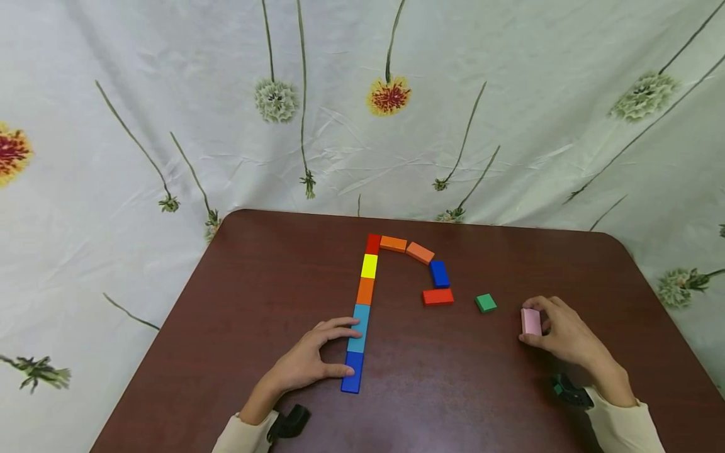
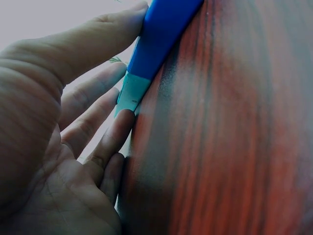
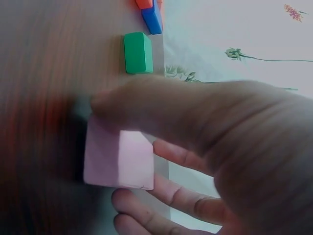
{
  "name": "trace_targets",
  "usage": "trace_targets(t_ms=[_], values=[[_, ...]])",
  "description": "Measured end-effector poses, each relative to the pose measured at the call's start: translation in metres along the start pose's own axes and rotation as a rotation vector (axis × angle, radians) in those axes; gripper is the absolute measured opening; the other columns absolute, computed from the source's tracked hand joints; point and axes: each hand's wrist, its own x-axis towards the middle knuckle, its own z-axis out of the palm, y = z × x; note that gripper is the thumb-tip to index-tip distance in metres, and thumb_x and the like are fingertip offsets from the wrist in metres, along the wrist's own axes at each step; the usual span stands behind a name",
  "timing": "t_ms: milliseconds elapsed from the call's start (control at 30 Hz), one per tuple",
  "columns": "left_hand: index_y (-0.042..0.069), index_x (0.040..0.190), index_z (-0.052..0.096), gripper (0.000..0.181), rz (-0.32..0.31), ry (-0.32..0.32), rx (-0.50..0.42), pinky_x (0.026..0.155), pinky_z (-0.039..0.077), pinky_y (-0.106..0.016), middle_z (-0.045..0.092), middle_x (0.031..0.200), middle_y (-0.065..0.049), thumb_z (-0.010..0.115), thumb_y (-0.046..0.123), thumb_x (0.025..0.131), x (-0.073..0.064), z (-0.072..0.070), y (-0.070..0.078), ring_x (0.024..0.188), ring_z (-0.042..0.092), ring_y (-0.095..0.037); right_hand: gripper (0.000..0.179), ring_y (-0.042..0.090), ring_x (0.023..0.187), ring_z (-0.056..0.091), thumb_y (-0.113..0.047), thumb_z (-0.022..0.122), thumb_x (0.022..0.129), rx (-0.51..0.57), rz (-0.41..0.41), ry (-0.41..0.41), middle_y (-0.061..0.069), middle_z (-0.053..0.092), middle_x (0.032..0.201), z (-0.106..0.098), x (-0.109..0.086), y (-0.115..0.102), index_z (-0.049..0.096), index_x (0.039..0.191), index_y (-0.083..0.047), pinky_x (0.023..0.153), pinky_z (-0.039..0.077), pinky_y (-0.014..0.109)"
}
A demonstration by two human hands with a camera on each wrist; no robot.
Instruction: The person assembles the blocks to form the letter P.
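My left hand lies at the lower end of a straight column of blocks. Its thumb touches the dark blue block, and its extended fingers reach onto the light blue block. In the left wrist view, the thumb sits along the edge of the dark blue block. On the right side of the table, my right hand pinches a pink block between thumb and fingers. The right wrist view shows the thumb across one end of that pink block and fingers around its other side.
Above the light blue part, the column continues with orange, yellow and red blocks. Two orange blocks, a blue block and a red block curve off its top. A green block lies left of the pink one.
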Motion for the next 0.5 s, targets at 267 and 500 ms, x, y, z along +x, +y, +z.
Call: trace_targets(t_ms=[267, 500], values=[[0.021, 0.134, 0.064, 0.057, -0.003, -0.002, 0.006, 0.111, 0.033, -0.063, 0.046, 0.153, 0.004, 0.083, 0.033, 0.082, 0.000, 0.000, -0.001, 0.143, 0.038, -0.031, 0.057, 0.026, 0.082, 0.066, -0.016, 0.086, 0.077, 0.016, -0.036, 0.066, 0.023, 0.055, 0.115, -0.001, 0.002, -0.004, 0.057, 0.123, -0.002, 0.062, 0.050, 0.031], [0.023, 0.133, 0.064, 0.056, 0.002, 0.004, 0.010, 0.110, 0.033, -0.063, 0.047, 0.152, 0.005, 0.084, 0.034, 0.082, 0.000, 0.001, -0.001, 0.142, 0.038, -0.031, 0.059, 0.020, 0.080, 0.063, -0.002, 0.085, 0.074, 0.037, -0.181, 0.181, 0.018, 0.053, 0.116, 0.006, 0.013, -0.012, 0.058, 0.126, -0.003, 0.063, 0.051, 0.025]])
